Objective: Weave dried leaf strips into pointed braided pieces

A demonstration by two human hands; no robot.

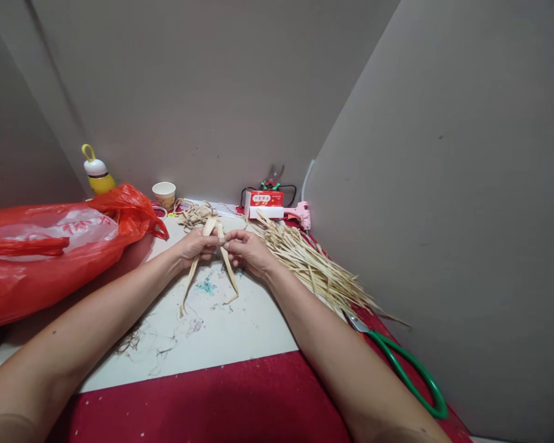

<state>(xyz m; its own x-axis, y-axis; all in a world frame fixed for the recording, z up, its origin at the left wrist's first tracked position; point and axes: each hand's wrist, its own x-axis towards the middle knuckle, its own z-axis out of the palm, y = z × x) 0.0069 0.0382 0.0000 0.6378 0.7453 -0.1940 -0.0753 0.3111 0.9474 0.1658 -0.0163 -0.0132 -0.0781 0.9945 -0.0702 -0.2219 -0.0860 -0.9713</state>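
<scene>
Two pale, flat dried-leaf strips point(229, 278) hang in an upside-down V over the white board point(240, 335), their ends bent near its surface. My left hand point(197, 245) is closed on the strips close to their top. From the other side my right hand point(249, 251) pinches the same strips, its thumb and forefinger meeting the left fingertips. Exactly how the strips join between the fingers is hidden. Just behind the hands lies a tangle of pale fibre point(196, 214). To the right spreads a heap of dry straw-coloured strips point(311, 261).
At left bulges a red plastic bag point(50, 271), with a yellow bottle point(100, 178) behind it. A paper cup point(164, 195), a red box point(265, 200), a pink glue gun point(299, 214) and pruning shears point(271, 178) line the back wall. Green-handled scissors point(410, 369) lie at right.
</scene>
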